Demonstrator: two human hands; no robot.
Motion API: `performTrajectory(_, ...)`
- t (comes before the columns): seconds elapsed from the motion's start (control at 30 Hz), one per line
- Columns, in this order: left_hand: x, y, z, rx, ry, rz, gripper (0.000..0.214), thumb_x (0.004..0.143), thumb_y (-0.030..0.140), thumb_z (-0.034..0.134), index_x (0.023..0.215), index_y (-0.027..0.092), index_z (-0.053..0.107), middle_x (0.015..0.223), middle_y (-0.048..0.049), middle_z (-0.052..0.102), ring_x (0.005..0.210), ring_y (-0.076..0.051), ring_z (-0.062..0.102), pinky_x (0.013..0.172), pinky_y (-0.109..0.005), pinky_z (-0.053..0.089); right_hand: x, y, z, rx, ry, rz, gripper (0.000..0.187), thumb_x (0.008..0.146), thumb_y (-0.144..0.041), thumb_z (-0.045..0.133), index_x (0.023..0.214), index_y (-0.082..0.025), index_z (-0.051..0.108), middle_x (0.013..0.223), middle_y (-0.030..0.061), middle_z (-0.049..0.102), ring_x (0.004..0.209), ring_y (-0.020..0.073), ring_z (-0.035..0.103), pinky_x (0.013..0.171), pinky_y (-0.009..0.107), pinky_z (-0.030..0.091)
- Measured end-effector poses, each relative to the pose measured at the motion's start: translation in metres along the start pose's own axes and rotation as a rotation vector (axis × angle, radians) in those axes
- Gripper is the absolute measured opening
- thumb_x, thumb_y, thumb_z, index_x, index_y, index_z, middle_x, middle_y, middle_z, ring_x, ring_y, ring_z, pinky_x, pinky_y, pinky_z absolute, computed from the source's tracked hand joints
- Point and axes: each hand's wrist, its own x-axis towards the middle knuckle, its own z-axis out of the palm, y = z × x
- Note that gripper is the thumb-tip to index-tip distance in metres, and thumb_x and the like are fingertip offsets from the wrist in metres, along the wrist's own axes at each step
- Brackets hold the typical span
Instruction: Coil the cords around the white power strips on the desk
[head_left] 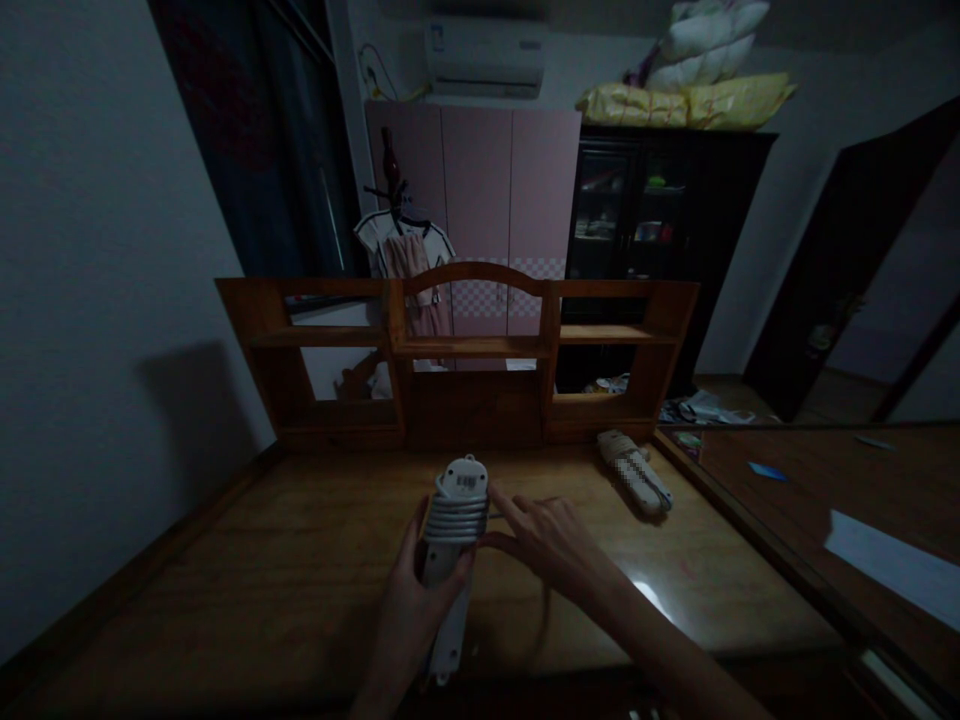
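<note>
Your left hand (409,610) comes up from 6 o'clock and is closed around the lower body of a white power strip (459,480), thumb on one side and fingers wrapped round the other. The strip stands nearly upright over the front middle of the wooden desk (300,560), its rounded end pointing to 12 o'clock. A pale cord (456,518) is wound in tight turns round its upper half.

Your right hand (551,540) reaches in from 4 o'clock with the fingers loosely spread. The thumb tip and index finger rest against the right side of the coil and grip nothing that shows.

At 2 o'clock from the strip, well apart from it, a second power strip (636,472) lies flat on the desk. A wooden shelf unit (472,345) closes off the far edge of the desk at 12 o'clock. Behind it stand a pink wardrobe (480,190) and a dark cabinet (660,220). At 3 o'clock a glossy side surface (795,480) adjoins the desk, with a white sheet (892,565) and a small blue card (766,470) lying on it
</note>
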Motion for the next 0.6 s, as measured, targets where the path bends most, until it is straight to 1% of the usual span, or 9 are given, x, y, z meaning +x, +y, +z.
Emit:
performTrajectory(0.1,-0.003,-0.001,0.001,0.04,-0.031,-0.005,0.091,0.071,0.039,0.071,0.145,0.024,0.019,0.131,-0.0127,0.053,0.12,-0.026,0.052,0.099,-0.037,0.041,0.0,0.004,0.0,-0.001,-0.001,0.018,0.059,0.09,-0.059,0.04,0.138,-0.027,0.034,0.088,0.0062,0.067,0.075,0.0236,0.065,0.061,0.029,0.039)
performTrajectory(0.17,-0.005,-0.004,0.0,0.055,-0.047,-0.009,0.095,0.067,0.036,0.074,0.144,0.021,0.021,0.124,-0.0139,0.057,0.118,-0.028,0.054,0.098,-0.039,0.042,0.002,0.007,0.0,0.014,-0.009,0.026,0.057,0.09,-0.059,0.039,0.138,-0.028,0.035,0.089,0.006,0.067,0.075,0.0235,0.065,0.062,0.028,0.038)
performTrajectory(0.27,-0.005,-0.014,-0.001,0.004,-0.109,-0.042,0.096,0.067,0.035,0.074,0.143,0.018,0.018,0.117,-0.0157,0.062,0.11,-0.029,0.059,0.093,-0.04,0.046,0.003,0.011,-0.001,0.039,-0.014,0.025,0.056,0.091,-0.06,0.037,0.138,-0.028,0.036,0.091,0.007,0.068,0.075,0.0226,0.065,0.061,0.027,0.037)
performTrajectory(0.33,-0.004,-0.021,-0.002,-0.064,-0.173,-0.072,0.096,0.067,0.036,0.074,0.142,0.016,0.017,0.115,-0.0168,0.063,0.105,-0.029,0.062,0.089,-0.04,0.048,0.003,0.013,-0.001,0.043,-0.015,0.021,0.056,0.092,-0.059,0.037,0.138,-0.028,0.036,0.092,0.0076,0.068,0.074,0.0222,0.065,0.061,0.027,0.037)
performTrajectory(0.4,-0.002,-0.027,-0.001,-0.14,-0.207,-0.112,0.095,0.064,0.037,0.077,0.139,0.015,0.023,0.11,-0.0169,0.066,0.099,-0.03,0.065,0.084,-0.039,0.051,0.003,0.014,-0.001,0.044,-0.018,0.015,0.055,0.092,-0.057,0.038,0.138,-0.027,0.035,0.09,0.0075,0.069,0.073,0.0224,0.065,0.06,0.027,0.037)
performTrajectory(0.53,-0.003,-0.032,0.002,-0.312,-0.183,-0.148,0.086,0.058,0.038,0.08,0.13,0.016,0.037,0.097,-0.0145,0.07,0.09,-0.031,0.067,0.076,-0.039,0.054,0.003,0.015,-0.002,0.051,-0.019,0.004,0.054,0.092,-0.057,0.038,0.137,-0.027,0.037,0.089,0.0063,0.069,0.073,0.0227,0.066,0.061,0.028,0.038)
performTrajectory(0.6,-0.004,-0.031,0.002,-0.347,-0.189,-0.155,0.08,0.057,0.037,0.08,0.125,0.017,0.044,0.096,-0.0138,0.07,0.087,-0.03,0.068,0.075,-0.037,0.054,0.004,0.016,-0.003,0.057,-0.016,-0.006,0.052,0.092,-0.057,0.04,0.135,-0.027,0.039,0.091,0.0068,0.069,0.074,0.0224,0.066,0.061,0.027,0.038)
